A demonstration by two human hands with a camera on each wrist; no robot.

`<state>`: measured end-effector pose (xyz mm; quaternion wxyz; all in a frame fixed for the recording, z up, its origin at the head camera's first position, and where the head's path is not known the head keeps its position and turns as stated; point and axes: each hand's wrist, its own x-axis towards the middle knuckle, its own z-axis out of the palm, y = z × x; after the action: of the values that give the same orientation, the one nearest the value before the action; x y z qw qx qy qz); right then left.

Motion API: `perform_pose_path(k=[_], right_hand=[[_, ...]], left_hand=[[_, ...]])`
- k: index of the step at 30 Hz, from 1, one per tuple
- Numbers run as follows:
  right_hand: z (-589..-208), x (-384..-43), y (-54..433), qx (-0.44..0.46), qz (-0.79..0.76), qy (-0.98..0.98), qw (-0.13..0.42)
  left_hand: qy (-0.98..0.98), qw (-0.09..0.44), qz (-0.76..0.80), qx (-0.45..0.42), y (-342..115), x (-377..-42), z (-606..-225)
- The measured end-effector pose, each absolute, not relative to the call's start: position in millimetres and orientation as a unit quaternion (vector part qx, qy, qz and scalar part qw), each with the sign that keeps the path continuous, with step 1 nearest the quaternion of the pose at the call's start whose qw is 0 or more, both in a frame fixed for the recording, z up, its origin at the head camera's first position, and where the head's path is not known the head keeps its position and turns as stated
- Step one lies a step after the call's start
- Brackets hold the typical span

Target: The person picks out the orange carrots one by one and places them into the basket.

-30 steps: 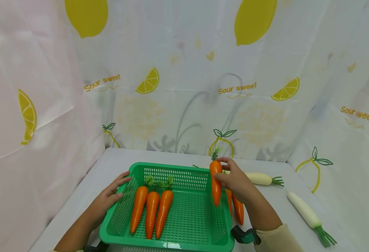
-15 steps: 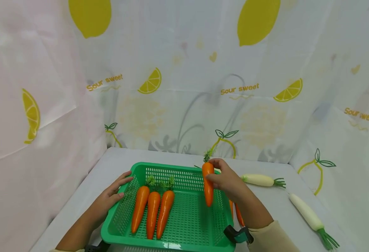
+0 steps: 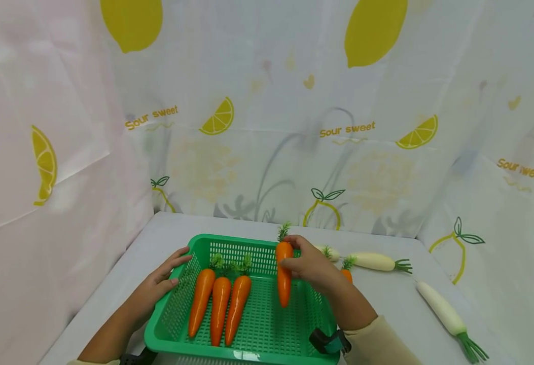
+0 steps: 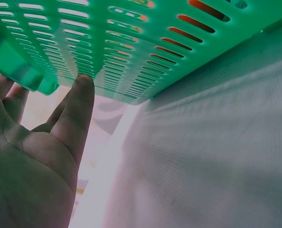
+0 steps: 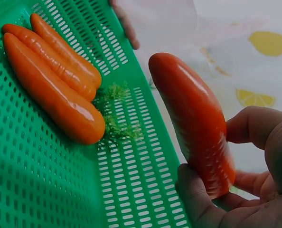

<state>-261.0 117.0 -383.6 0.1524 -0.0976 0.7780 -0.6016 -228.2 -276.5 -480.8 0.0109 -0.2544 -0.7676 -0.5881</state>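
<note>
In the head view, my right hand [image 3: 314, 263] pinches an orange carrot [image 3: 284, 281] by its upper part, above the right half of a green perforated basket [image 3: 244, 356]. The carrot hangs tip down, its leafy top upward. My left hand [image 3: 154, 289] rests on the basket's left rim with fingers fairly straight. In the left wrist view, one finger of the left hand [image 4: 41, 161] touches the slotted wall. Three carrots [image 3: 221, 304] lie side by side in the left part of the basket. The right wrist view shows the held carrot [image 5: 193, 118] between thumb and fingers.
Right of the basket, another carrot [image 3: 346, 275] is mostly hidden by my right arm. White radishes with green tops lie on the white table: one behind [image 3: 374, 261], one far right [image 3: 440, 306], and one partly hidden. A lemon-print cloth [image 3: 267, 162] encloses the table.
My right hand has carried the carrot leftward, from the basket's right rim to over its inside. The carrots and radishes beyond the hand show differently. The left hand stays on the rim.
</note>
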Motion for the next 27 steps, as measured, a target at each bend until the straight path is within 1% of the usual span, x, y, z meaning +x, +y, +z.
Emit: perform_pose_path(k=[6, 20, 27], right_hand=[[-383, -259, 108, -0.101, -0.586, 0.787, 0.162], [-385, -264, 94, -0.131, -0.542, 0.805, 0.205], [-389, -265, 85, -0.130, -0.511, 0.825, 0.204]], left_hand=[[-0.768, 0.010, -0.587, -0.256, -277, -229, -482], [-0.775, 0.020, -0.581, -0.249, -275, -226, -478], [-0.771, 0.011, -0.590, -0.241, -273, -227, -478]])
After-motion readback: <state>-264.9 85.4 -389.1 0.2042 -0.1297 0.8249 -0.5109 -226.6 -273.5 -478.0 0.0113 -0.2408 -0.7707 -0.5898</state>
